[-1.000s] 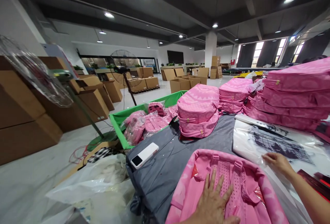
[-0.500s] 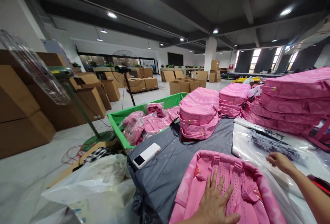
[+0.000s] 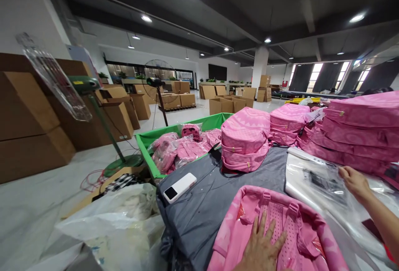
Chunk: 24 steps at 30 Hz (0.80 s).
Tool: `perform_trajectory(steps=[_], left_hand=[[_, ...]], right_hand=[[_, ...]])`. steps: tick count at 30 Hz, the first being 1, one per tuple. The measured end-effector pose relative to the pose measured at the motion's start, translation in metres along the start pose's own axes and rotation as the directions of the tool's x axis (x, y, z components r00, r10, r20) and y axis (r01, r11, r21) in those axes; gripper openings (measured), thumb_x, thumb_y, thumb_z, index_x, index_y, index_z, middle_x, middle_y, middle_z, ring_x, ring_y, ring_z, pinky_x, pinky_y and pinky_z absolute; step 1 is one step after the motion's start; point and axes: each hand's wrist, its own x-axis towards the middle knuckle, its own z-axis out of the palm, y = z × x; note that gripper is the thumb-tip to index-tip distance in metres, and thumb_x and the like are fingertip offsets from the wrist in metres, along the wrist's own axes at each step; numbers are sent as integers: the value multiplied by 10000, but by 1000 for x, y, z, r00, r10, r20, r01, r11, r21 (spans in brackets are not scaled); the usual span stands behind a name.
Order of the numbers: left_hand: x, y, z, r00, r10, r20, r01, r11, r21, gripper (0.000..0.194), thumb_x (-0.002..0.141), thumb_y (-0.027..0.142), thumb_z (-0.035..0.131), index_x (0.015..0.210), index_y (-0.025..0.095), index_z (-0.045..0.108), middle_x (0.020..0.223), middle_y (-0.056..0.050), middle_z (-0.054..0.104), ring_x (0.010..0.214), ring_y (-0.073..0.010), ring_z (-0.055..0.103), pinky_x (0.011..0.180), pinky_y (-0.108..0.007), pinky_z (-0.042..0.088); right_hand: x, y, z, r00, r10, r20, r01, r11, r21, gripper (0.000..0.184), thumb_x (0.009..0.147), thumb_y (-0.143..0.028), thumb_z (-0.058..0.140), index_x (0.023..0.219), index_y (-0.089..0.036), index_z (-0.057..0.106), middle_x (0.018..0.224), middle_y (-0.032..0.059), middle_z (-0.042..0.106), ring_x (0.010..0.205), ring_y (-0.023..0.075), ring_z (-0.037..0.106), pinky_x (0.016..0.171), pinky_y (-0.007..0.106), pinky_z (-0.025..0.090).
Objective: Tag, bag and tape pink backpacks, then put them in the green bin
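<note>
A pink backpack (image 3: 249, 217) lies back-side up on the grey cloth table (image 3: 202, 204), straps facing me. My left hand (image 3: 262, 248) rests flat on its padded back, fingers spread. My right hand (image 3: 353, 181) reaches out to the right and grips the top clear plastic bag (image 3: 321, 179) of a stack printed with black text, lifting its edge. Upright pink backpacks (image 3: 245, 138) stand behind, and a tall pile of flat pink backpacks (image 3: 358, 134) lies at the right.
A white phone-like device (image 3: 180, 187) lies at the table's left corner. A green bin (image 3: 146, 142) holds bagged pink backpacks. Standing fans (image 3: 84, 96), cardboard boxes (image 3: 28, 117) and a white plastic sack (image 3: 109, 221) fill the floor to the left.
My right hand has moved farther right and up and now pinches the clear bag, raising it. My left hand stays flat on the backpack. The view shifted slightly right.
</note>
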Motion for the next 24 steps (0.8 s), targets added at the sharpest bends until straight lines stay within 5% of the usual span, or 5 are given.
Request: perform_trajectory(steps=[6, 12, 18, 21, 24], left_hand=[[1, 1, -3, 1000, 14, -7, -14, 1000, -23, 829, 886, 753, 540, 1585, 348, 353, 1674, -135, 314, 1553, -468, 166, 1212, -747, 92], [14, 23, 0, 984, -35, -174, 0, 981, -194, 541, 845, 651, 632, 1230, 276, 692, 1337, -108, 685, 1359, -403, 508, 1185, -670, 275], [16, 83, -15, 843, -405, -355, -123, 496, -859, 592, 872, 714, 583, 1095, 168, 635, 1058, -99, 706, 1004, -254, 666, 903, -382, 540], [0, 77, -27, 744, -576, -340, 103, 601, -793, 292, 924, 445, 592, 827, 171, 618, 816, -46, 669, 832, -206, 660, 770, -313, 539], [-37, 53, -37, 711, -642, -286, 367, 686, -628, 118, 825, 192, 613, 709, 178, 606, 681, -22, 634, 739, -213, 654, 763, -337, 541]], right_hand=[[-15, -78, -63, 989, -60, -132, 78, 987, 138, 465, 864, -659, 281, 783, -246, 477, 676, 64, 541, 670, 205, 487, 644, 354, 376], [-105, -142, -63, 956, -272, 112, 223, 919, 326, 790, 691, -973, 385, 766, -214, 589, 546, 2, 455, 506, 171, 412, 479, 317, 333], [-228, -169, -19, 862, -408, 300, 259, 865, 430, 664, 770, -887, 466, 673, -240, 578, 573, 8, 552, 517, 172, 489, 512, 299, 398], [-245, -172, -12, 930, -254, 266, 114, 887, 448, 628, 736, -870, 486, 621, -253, 515, 519, 6, 533, 483, 172, 477, 520, 310, 393], [-234, -170, -13, 973, -62, 222, -58, 867, 495, 627, 735, -888, 401, 616, -273, 409, 473, -18, 432, 438, 159, 411, 458, 294, 352]])
